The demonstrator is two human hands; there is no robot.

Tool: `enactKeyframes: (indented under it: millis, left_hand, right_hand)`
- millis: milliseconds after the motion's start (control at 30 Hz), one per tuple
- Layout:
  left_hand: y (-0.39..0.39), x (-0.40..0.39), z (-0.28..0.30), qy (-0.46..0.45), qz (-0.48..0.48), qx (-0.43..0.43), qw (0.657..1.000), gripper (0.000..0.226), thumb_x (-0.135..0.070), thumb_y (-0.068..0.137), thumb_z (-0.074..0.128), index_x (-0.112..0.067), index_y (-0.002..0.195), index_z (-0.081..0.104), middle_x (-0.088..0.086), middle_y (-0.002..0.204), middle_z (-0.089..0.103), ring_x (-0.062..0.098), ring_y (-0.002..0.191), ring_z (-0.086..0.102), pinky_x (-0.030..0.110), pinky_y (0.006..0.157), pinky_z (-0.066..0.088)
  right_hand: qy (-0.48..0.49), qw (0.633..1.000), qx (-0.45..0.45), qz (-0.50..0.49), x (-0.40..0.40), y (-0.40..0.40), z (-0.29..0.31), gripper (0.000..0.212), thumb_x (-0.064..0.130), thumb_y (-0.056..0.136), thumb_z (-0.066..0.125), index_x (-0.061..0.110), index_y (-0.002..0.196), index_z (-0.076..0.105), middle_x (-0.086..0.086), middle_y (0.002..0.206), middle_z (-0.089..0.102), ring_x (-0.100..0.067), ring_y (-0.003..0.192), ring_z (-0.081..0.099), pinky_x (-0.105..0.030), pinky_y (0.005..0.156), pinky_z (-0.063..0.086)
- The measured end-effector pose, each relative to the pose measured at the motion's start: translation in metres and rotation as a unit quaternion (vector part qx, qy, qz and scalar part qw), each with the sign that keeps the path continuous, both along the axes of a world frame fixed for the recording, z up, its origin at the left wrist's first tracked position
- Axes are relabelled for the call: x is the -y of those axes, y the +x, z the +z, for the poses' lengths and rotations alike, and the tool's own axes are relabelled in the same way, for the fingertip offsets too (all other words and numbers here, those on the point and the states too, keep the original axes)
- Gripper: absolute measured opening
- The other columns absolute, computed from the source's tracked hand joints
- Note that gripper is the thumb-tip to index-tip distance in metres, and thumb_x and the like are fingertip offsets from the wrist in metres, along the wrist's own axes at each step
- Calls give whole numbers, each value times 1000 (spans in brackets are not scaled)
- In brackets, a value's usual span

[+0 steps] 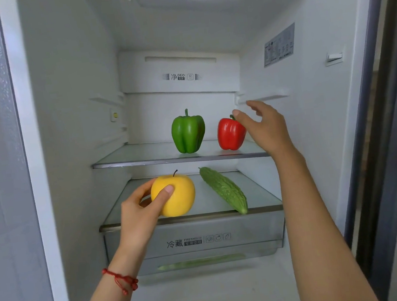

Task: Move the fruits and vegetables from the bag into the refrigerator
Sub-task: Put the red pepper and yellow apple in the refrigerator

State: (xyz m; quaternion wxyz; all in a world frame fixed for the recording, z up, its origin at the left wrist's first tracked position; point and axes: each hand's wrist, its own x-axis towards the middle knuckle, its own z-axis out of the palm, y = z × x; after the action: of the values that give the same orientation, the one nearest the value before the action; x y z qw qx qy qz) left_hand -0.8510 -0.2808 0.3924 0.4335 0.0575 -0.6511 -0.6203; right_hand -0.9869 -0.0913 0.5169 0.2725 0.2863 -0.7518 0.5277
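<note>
left hand [141, 209] gripping yellow apple [174, 195] round its sides | looking firm, smooth, slippery | right hand [262, 126] spread, fingers touching red pepper [230, 133] on upper shelf [143, 160]

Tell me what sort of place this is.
The inside of an open household refrigerator, probably in a home kitchen. It shows in the glass shelves holding a green pepper and a bitter gourd, the labelled crisper drawer below, and the white liner with a rating sticker.

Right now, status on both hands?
Left hand grips yellow apple at lower shelf. Right hand open, touching red pepper. Nothing in the way.
</note>
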Motion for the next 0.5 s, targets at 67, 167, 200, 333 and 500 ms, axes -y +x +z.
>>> enactKeyframes:
  millis: [67,167,200,333,500]
  left_hand:
    - [0,0,-1,0,1,3,1000,35,-27,72,75,-19,105,64,0,98,66,21,97,60,34,78,50]
    - [1,2,-5,-2,5,11,1000,33,-31,69,75,-22,99,64,-3,94,66,21,95,61,37,81,51]
    - [3,3,-8,-3,7,15,1000,31,-30,71,74,-21,99,64,-3,94,66,22,96,61,39,83,51]
    - [10,6,-19,-1,15,29,999,29,-26,76,71,-18,103,64,1,97,65,22,97,60,42,85,52]
    - [18,6,-31,2,10,35,999,42,-36,67,70,-19,104,65,3,100,64,18,94,60,29,69,53]
  right_hand:
    - [-70,995,34,56,-5,28,-14,45,39,86,59,19,126,54,2,123,56,-9,111,52,-19,91,40]
    - [-113,978,109,135,-6,58,-49,18,32,87,59,26,103,64,2,110,65,-12,103,60,-29,92,48]
    - [-119,971,139,153,-5,66,-63,9,29,88,59,28,94,64,1,103,67,-13,98,63,-33,92,49]
    - [-102,945,248,185,3,90,-123,9,21,89,56,24,84,63,1,87,67,-15,80,66,-34,82,52]
    - [-80,893,412,164,21,94,-188,23,28,90,56,7,93,64,-18,94,68,-16,67,64,-26,64,51]
